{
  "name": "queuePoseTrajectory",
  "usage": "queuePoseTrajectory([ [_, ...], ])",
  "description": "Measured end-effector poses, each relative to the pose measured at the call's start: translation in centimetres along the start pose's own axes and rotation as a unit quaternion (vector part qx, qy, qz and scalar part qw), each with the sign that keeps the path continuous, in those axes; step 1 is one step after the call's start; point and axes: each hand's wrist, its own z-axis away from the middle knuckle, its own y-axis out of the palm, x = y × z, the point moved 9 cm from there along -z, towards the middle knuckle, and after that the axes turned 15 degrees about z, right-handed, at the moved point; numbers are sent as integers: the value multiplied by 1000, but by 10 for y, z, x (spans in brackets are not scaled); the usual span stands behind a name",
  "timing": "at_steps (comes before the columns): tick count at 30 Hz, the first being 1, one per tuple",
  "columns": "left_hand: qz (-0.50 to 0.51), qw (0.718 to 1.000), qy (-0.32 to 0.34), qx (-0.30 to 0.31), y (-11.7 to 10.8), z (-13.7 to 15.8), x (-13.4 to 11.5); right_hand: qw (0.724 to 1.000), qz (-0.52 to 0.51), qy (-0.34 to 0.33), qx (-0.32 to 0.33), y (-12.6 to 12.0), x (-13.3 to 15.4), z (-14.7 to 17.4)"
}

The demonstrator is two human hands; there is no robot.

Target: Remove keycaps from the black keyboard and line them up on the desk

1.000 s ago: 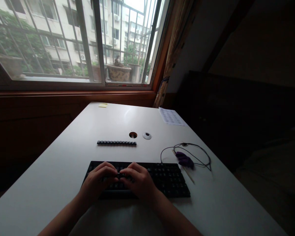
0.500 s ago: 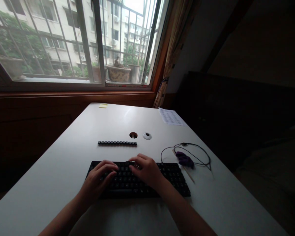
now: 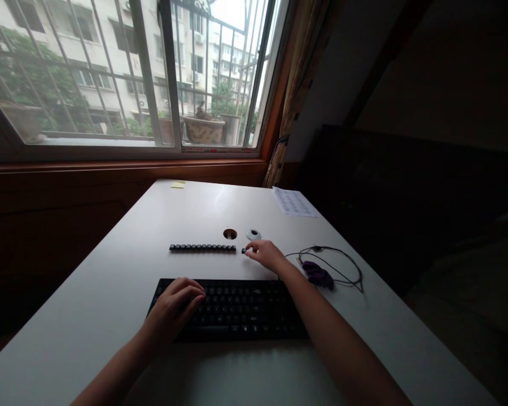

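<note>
A black keyboard (image 3: 237,310) lies on the white table in front of me. My left hand (image 3: 175,304) rests on its left part, fingers slightly bent over the keys and thumb apart, holding nothing I can see. Beyond the keyboard, my right hand (image 3: 263,254) pinches a small black keycap (image 3: 244,251) between thumb and fingertips, at the table surface. That keycap is just right of a straight row of black keycaps (image 3: 202,248), with a small gap between. My right forearm covers the keyboard's right end.
Behind the row are a cable hole (image 3: 230,234) and a round white cover (image 3: 253,234). A black cable (image 3: 351,262) loops on the right beside a dark purple cloth item (image 3: 317,274). Printed paper (image 3: 295,203) and yellow sticky notes (image 3: 178,184) lie at the far edge.
My right hand has moved forward from the keyboard to the right end of the keycap row, with a keycap in its fingers. The left hand has stayed on the keyboard.
</note>
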Motion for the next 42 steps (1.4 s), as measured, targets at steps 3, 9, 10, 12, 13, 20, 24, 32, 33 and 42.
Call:
queuePoseTrajectory([
  [3, -5, 1000, -6, 10, 2, 0, 0, 1000, 4, 4, 9, 8, -4, -9],
  [9, -13, 1000, -8, 22, 5, -1, -2, 999, 0, 15, 31, 21, -12, -19],
  [10, -12, 1000, -8, 23, 5, -2, -2, 999, -2, 16, 33, 23, -13, -20],
  [12, -9, 1000, -8, 24, 5, -2, -2, 999, -6, 20, 35, 25, -15, -22],
  [13, -8, 1000, -8, 25, 5, -1, -3, 999, -7, 20, 35, 26, -15, -22],
  [20, -9, 1000, -13, 25, 5, -1, -3, 999, -20, 5, 27, 25, -13, -23],
  [24, -9, 1000, -7, 23, 4, -2, -4, 999, -24, -2, 26, 25, -11, -24],
  [32, -16, 999, -8, 33, 6, 0, -2, 999, -27, -8, 23, 28, -7, -28],
  [33, -16, 999, -8, 34, 6, 0, -2, 999, -27, -10, 23, 28, -6, -29],
  [42, -18, 999, -10, 34, 7, -1, -2, 999, -25, -14, 16, 30, -4, -30],
])
